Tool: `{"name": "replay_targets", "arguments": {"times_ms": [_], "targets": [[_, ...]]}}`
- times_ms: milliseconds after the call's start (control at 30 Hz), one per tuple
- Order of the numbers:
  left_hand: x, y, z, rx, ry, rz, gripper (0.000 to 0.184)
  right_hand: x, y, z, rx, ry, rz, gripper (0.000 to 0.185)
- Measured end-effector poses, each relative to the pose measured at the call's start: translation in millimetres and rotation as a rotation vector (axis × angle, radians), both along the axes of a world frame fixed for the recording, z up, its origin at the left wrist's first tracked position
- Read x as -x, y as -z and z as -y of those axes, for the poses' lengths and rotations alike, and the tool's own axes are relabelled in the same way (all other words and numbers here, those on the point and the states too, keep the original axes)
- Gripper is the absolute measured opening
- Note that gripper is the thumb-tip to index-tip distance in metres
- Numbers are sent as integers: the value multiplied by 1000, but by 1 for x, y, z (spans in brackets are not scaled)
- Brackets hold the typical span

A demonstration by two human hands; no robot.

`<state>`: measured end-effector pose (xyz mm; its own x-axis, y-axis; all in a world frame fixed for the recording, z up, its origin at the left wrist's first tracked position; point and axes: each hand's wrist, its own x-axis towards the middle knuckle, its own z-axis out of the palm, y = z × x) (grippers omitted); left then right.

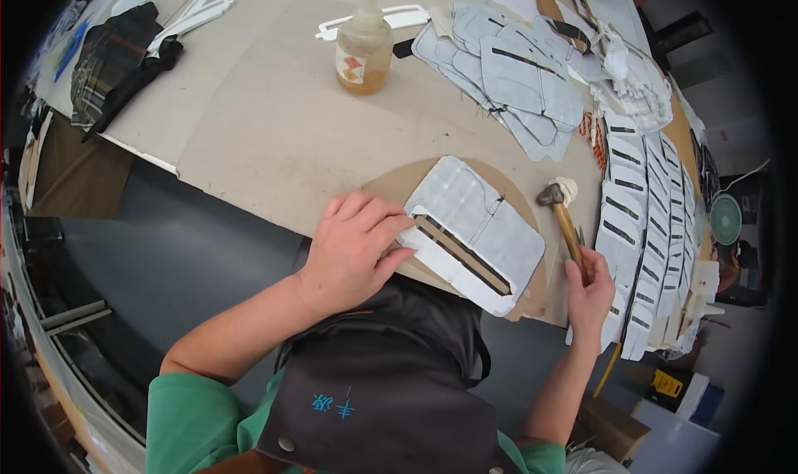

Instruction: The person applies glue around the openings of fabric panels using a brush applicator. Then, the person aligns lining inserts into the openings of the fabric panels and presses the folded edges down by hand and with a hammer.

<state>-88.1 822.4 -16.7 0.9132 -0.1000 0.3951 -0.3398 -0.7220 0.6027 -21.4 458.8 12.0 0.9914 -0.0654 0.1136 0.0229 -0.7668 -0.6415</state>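
Lying on a rounded brown board (399, 180) near the table's (249, 133) front edge, the grey panel (449, 193) was within easy reach of both hands. The left hand (353, 241), fingers bent and thumb apart, touched its slotted side, probably to steady it; whether it pinched the material could not be told. The right hand (592, 295) was closed round the handle of a hammer (567, 229), beside the board. Slotted white pieces (625, 191) crowded that side; beyond, a glue-stained bottle (363, 54) and overlapping panels (532, 75) limited the free space.
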Motion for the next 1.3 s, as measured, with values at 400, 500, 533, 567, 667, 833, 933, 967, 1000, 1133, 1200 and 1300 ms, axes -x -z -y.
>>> {"name": "replay_targets", "arguments": {"times_ms": [400, 500, 533, 567, 667, 833, 933, 967, 1000, 1133, 1200, 1300], "targets": [[1, 2, 21, 9, 131, -48, 44, 32, 3, -138, -233, -507, -136, 52], [1, -1, 27, -69, 110, -80, 46, 35, 10, -132, -100, -620, 60, 51], [1, -1, 28, -70, 136, -80, 46, 36, 10, -127, -99, -595, 60, 51], [3, -1, 28, -126, 127, -78, 46, 36, 9, -120, -123, -619, 42, 50], [6, -2, 27, -216, 129, -87, 46, 43, 17, -108, -402, -488, -98, 48], [5, -3, 35, -232, 138, -84, 50, 33, 23, -112, -393, -392, -45, 41], [5, -4, 35, -263, 133, -105, 52, 23, 23, -114, -373, -388, -88, 33], [5, -4, 34, -261, 125, -124, 50, 19, 22, -114, -379, -382, -92, 33], [6, -4, 34, -256, 118, -143, 48, 14, 20, -115, -365, -398, -127, 31], [3, -2, 33, -241, 133, -143, 47, -4, 4, -116, -258, -434, -271, 27], [2, -4, 34, -253, 146, -122, 42, -7, 1, -113, -299, -421, -339, 26], [2, -8, 40, -136, 163, -113, 35, -3, 3, -105, -414, -417, -370, 24]]}}
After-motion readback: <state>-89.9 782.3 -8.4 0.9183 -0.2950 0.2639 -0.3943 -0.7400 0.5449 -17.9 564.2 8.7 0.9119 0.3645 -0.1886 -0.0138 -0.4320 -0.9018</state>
